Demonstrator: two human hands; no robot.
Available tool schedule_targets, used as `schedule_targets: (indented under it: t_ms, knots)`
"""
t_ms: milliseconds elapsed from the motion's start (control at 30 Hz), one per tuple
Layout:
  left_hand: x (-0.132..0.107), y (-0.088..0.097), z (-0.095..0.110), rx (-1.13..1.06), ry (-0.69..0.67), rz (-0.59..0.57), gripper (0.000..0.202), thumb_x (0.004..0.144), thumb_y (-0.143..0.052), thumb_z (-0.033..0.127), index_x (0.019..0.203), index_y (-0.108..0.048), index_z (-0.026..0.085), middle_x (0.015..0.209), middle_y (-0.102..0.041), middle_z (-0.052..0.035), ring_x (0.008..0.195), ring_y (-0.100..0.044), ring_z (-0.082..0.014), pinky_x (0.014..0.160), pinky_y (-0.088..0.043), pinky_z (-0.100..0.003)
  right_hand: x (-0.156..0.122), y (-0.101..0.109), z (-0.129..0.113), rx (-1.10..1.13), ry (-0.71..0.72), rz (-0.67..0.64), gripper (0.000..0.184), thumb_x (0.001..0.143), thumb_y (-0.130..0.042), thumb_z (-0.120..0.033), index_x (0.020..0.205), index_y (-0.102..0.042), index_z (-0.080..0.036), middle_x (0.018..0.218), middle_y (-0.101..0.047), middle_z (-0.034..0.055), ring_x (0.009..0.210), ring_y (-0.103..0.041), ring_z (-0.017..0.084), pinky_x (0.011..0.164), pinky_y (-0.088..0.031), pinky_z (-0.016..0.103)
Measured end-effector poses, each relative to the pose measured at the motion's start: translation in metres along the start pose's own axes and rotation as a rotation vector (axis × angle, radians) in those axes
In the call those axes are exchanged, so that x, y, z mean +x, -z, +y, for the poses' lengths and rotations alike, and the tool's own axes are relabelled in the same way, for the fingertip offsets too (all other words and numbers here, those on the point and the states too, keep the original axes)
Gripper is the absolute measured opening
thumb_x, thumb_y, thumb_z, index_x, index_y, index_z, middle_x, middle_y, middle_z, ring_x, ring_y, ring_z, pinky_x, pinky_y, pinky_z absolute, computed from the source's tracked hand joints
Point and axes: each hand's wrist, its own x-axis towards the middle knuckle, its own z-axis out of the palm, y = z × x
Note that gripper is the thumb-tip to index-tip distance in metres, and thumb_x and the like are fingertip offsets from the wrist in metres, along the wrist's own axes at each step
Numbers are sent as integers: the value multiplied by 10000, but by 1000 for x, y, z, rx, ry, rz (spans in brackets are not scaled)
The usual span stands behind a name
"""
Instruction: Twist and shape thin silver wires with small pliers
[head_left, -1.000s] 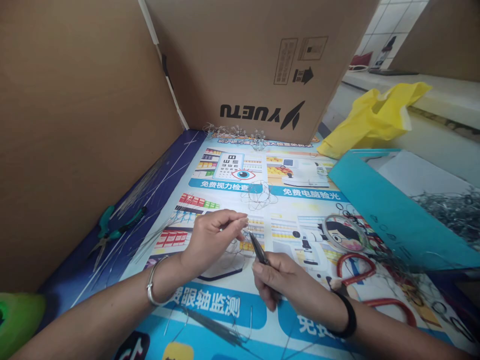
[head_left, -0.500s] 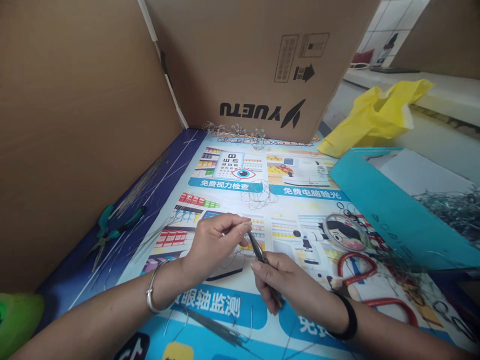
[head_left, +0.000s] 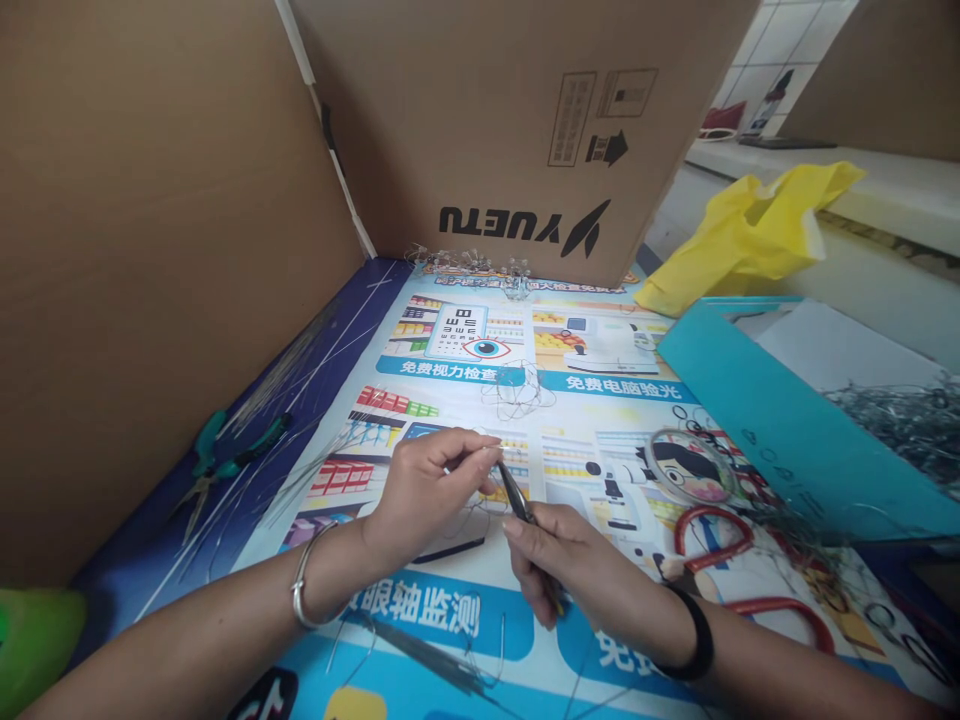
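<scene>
My left hand is closed in a pinch, thumb against fingertips, on a thin wire whose end barely shows. Wrapped in my right hand is a pair of pliers, its dark jaws pointing up and left to the left fingertips. Jaws and wire meet there, but whether the jaws grip it I cannot tell. Beyond the hands lies a bent wire frame on the printed sheet. Nearer me, below the hands, is a bundle of straight wires.
Teal-handled pliers and loose wires lie at left. To the right are red-handled scissors, a roll of clear tape and a teal box of tangled wire. Cardboard panels stand behind; a yellow bag sits back right.
Almost nothing differs. Both hands and the pliers keep nearly the same place, with only a very slight shift at the plier tips.
</scene>
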Motion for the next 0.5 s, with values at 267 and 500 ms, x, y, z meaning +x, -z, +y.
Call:
schedule_targets:
  t_ms: [267, 500]
  knots:
    - [-1, -2, 1, -1, 35, 1, 85, 790, -632, 194, 775, -706, 154, 614, -710, 10, 586, -683, -118, 613, -554, -205, -1, 0, -1, 2, -2, 6, 505, 757, -482, -670, 617, -447, -185, 398, -478, -44, 340, -433, 73, 374, -298, 193]
    - [0, 0, -2, -24, 33, -28, 91, 793, -641, 204, 811, -710, 148, 609, -707, 3, 597, -671, -115, 654, -546, -222, 1, 0, 3, -19, 31, -18, 481, 812, -446, -633, 616, -428, -194, 363, -463, -50, 297, -390, 67, 350, -284, 186]
